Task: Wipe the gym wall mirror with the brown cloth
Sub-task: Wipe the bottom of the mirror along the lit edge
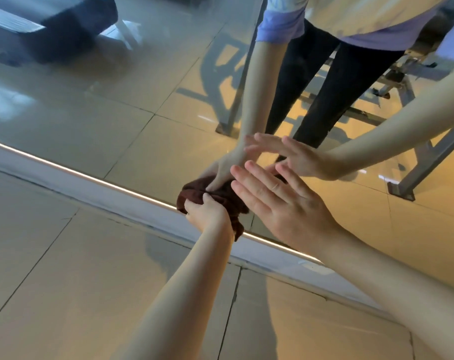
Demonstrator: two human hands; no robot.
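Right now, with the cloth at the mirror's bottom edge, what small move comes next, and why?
Probably slide the left hand and its bunched brown cloth up the mirror: the cloth sits at the lower edge, with most of the glass above it.

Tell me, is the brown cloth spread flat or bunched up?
Bunched up. The brown cloth sits as a crumpled wad gripped in the left hand against the mirror near its lower edge.

Worn on the head; aimed forward and down, close up to the wall mirror at 12 o'clock, floor tiles at 7.
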